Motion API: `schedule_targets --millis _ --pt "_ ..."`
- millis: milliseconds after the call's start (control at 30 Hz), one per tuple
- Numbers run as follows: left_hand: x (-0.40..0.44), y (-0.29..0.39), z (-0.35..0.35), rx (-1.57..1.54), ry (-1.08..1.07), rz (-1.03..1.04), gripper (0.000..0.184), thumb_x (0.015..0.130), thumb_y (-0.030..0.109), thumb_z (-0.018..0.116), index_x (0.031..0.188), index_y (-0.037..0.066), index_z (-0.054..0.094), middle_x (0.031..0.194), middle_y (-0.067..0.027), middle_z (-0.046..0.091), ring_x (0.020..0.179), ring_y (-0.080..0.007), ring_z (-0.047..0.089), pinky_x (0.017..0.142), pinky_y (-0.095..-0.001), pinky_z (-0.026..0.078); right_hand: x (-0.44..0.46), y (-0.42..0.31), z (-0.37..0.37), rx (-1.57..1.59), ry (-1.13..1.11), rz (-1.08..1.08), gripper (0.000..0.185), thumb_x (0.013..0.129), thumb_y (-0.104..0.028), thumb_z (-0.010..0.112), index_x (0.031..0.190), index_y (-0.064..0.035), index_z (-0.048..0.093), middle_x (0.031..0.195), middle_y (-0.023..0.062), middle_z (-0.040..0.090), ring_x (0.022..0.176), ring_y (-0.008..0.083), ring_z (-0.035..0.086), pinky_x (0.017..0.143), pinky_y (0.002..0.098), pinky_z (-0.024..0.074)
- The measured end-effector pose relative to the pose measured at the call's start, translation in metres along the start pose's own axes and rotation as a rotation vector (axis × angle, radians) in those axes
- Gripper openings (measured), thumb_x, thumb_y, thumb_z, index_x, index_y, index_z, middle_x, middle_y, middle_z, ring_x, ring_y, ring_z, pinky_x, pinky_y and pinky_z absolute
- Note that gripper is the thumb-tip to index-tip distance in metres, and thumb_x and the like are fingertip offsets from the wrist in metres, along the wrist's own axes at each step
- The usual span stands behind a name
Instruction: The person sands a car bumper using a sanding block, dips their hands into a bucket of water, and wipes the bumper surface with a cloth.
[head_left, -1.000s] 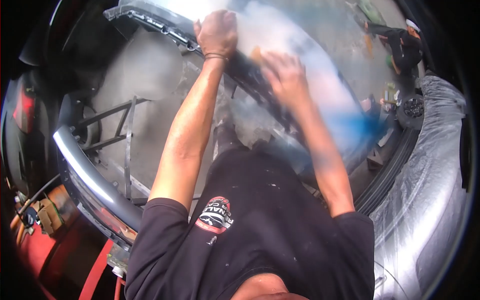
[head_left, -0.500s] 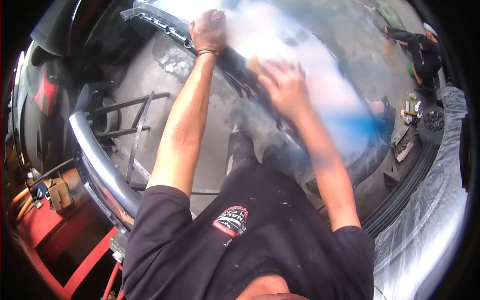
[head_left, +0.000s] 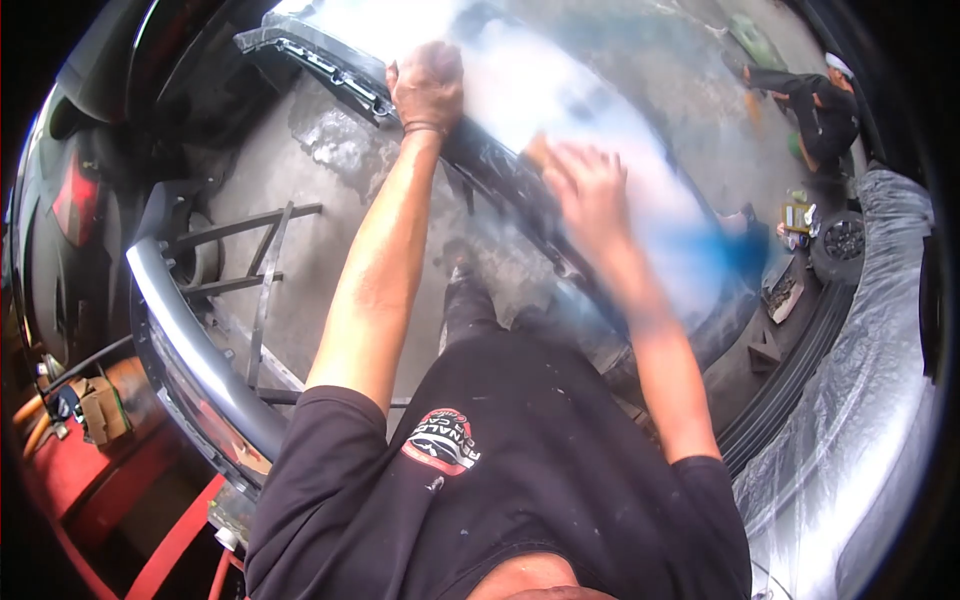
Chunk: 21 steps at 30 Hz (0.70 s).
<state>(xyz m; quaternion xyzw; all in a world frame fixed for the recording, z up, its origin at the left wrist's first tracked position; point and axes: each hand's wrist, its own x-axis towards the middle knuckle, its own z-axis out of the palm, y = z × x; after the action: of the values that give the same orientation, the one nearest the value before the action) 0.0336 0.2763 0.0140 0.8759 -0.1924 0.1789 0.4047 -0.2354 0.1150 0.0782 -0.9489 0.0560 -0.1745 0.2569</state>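
A large curved car panel [head_left: 640, 170], whitish and blue with a dark near edge, spans the upper middle. At its upper left part, my left hand [head_left: 428, 88] is closed on the near edge, with the fingers curled and a thin band round the wrist. Farther right, my right hand [head_left: 590, 190] lies over the panel's surface, blurred by motion. An orange-tan pad [head_left: 538, 150] shows at its fingertips, held against the panel. The rest of the pad is hidden under the fingers.
Black metal stand bars [head_left: 262, 260] and a silver bumper [head_left: 185, 320] are at left. A cardboard box [head_left: 103, 410] sits on a red frame [head_left: 75, 480]. Plastic sheeting [head_left: 850, 400] and a wheel [head_left: 842, 240] are at right. Another person [head_left: 822, 115] is low at upper right.
The view has shifted slightly back and forth. My right hand and the pad appear a little lower and farther right in view; my left hand keeps its hold on the edge.
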Motion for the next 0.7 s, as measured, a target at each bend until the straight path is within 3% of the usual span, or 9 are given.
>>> schedule_targets --millis 133,200,267,333,400,533,600,667,700 --pt "0.007 0.025 -0.014 0.101 -0.098 -0.005 0.033 0.101 0.042 0.066 0.122 0.019 0.075 0.119 -0.0120 0.078 0.120 -0.0336 0.071 0.125 -0.0554 0.033 0.050 0.011 0.014 -0.140 0.119 0.013 0.037 0.106 -0.030 0.067 0.134 -0.0086 0.077 0.134 0.0151 0.074 0.124 0.0407 0.066 0.114 0.0542 0.0427" --pt "0.013 0.028 -0.010 0.146 -0.133 0.007 0.033 0.102 0.043 0.065 0.121 0.019 0.075 0.119 -0.0120 0.078 0.120 -0.0338 0.071 0.125 -0.0555 0.032 0.033 0.021 0.007 -0.106 0.112 0.033 0.036 0.105 -0.031 0.069 0.131 -0.0088 0.078 0.134 0.0161 0.074 0.124 0.0424 0.066 0.115 0.0552 0.0419" --pt "0.016 0.014 0.004 0.049 -0.063 -0.024 0.032 0.102 0.043 0.065 0.121 0.018 0.075 0.117 -0.0126 0.079 0.118 -0.0342 0.072 0.125 -0.0550 0.032 -0.009 0.024 -0.013 -0.057 0.057 -0.067 0.033 0.103 -0.022 0.067 0.132 -0.0075 0.075 0.129 0.0130 0.077 0.118 0.0351 0.069 0.106 0.0547 0.0462" --pt "0.016 0.014 0.005 0.053 -0.013 0.022 0.032 0.102 0.043 0.065 0.120 0.018 0.076 0.114 -0.0124 0.079 0.117 -0.0339 0.072 0.125 -0.0548 0.032 -0.029 0.025 -0.027 -0.032 0.028 -0.043 0.030 0.102 -0.019 0.066 0.128 -0.0060 0.076 0.124 0.0148 0.078 0.119 0.0363 0.070 0.107 0.0559 0.0452" --pt "0.013 0.016 0.000 0.122 -0.007 0.034 0.031 0.102 0.042 0.066 0.121 0.019 0.075 0.115 -0.0124 0.080 0.117 -0.0332 0.072 0.125 -0.0550 0.032 -0.031 0.034 -0.030 -0.062 -0.015 0.001 0.042 0.102 -0.032 0.074 0.135 -0.0080 0.076 0.138 0.0159 0.074 0.126 0.0454 0.065 0.116 0.0578 0.0415" --pt "0.021 0.018 0.003 0.118 -0.146 0.011 0.029 0.097 0.036 0.071 0.121 0.021 0.075 0.120 -0.0116 0.078 0.120 -0.0318 0.072 0.127 -0.0604 0.029 0.010 0.043 -0.036 -0.212 0.168 0.111 0.045 0.100 -0.033 0.075 0.138 -0.0090 0.075 0.141 0.0151 0.073 0.123 0.0388 0.067 0.116 0.0550 0.0424" --pt "0.007 0.031 0.008 0.159 -0.170 0.053 0.030 0.095 0.036 0.072 0.122 0.022 0.074 0.122 -0.0104 0.078 0.121 -0.0311 0.072 0.127 -0.0612 0.029 -0.008 0.055 -0.034 -0.197 0.138 0.125 0.045 0.100 -0.032 0.074 0.140 -0.0114 0.075 0.141 0.0143 0.073 0.125 0.0385 0.066 0.115 0.0531 0.0434" --pt "0.001 0.042 0.008 0.197 -0.186 0.080 0.031 0.094 0.035 0.073 0.122 0.023 0.074 0.124 -0.0091 0.077 0.122 -0.0304 0.071 0.128 -0.0620 0.028 -0.040 0.065 -0.038 -0.099 0.047 0.003 0.043 0.101 -0.032 0.072 0.142 -0.0161 0.074 0.142 0.0125 0.073 0.129 0.0421 0.063 0.114 0.0531 0.0439" --pt "0.001 0.045 0.007 0.206 -0.179 0.098 0.032 0.094 0.034 0.072 0.125 0.025 0.075 0.117 -0.0088 0.079 0.121 -0.0308 0.072 0.128 -0.0589 0.028 -0.044 0.064 -0.044 -0.106 0.052 -0.018 0.042 0.102 -0.033 0.072 0.142 -0.0206 0.075 0.144 0.0111 0.072 0.131 0.0423 0.062 0.113 0.0533 0.0446"
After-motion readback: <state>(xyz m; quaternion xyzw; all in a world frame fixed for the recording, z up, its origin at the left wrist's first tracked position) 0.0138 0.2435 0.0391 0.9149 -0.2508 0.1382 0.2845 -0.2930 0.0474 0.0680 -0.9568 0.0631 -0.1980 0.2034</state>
